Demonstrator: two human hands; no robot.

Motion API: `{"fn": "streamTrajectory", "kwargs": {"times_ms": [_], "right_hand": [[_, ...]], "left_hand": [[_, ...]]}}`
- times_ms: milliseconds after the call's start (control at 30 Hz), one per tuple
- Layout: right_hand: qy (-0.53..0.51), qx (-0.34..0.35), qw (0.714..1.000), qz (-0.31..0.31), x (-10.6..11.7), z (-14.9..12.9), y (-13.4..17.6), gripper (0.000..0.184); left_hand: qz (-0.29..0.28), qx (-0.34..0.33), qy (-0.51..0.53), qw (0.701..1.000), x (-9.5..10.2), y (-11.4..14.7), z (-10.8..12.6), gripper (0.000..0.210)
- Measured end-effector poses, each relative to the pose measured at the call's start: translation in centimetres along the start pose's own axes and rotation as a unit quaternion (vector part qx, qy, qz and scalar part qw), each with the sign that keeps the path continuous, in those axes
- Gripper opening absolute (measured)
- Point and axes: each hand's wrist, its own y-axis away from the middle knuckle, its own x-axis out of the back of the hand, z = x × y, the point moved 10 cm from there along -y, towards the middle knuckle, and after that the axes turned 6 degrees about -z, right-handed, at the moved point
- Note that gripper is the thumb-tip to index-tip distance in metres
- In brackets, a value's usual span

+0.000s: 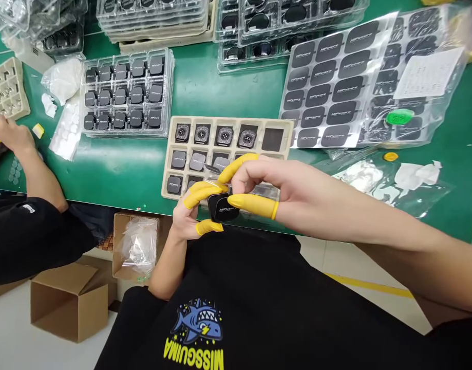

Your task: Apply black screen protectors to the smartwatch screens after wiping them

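though the fingers hide most of it, a small black square module [222, 209] sits pinched between the left hand [189, 213] and right hand [270, 187], yellow rubber cots on the fingers [255, 205]; just behind, a beige pulp tray [170, 154] lies partly covered on the green tabletop [124, 169].

Your black T-shirt [259, 308] reads "MISSGUIMA" in yellow, upside down to you, under a blue shark; other lettering is too small.

Sticker sheets [336, 87] lie right of the tray [170, 154], blister pack [124, 92] left.
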Motion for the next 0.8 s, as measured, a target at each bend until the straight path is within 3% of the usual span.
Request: {"fn": "streamTrajectory", "kwargs": {"times_ms": [400,600,800], "right_hand": [[0.031,-0.007,0.999,0.002,-0.59,0.69,-0.37,0.015],[0.031,-0.004,1.000,0.005,-0.72,0.78,-0.38,0.012],[0.027,-0.006,1.000,0.001,-0.84,0.93,-0.47,0.011]], "left_hand": [[-0.003,0.002,-0.035,0.999,0.52,0.48,0.03,0.073],[0.004,0.035,-0.036,0.999,0.61,0.88,-0.37,0.076],[-0.005,0.015,-0.039,0.999,0.60,0.47,0.12,0.077]]}}
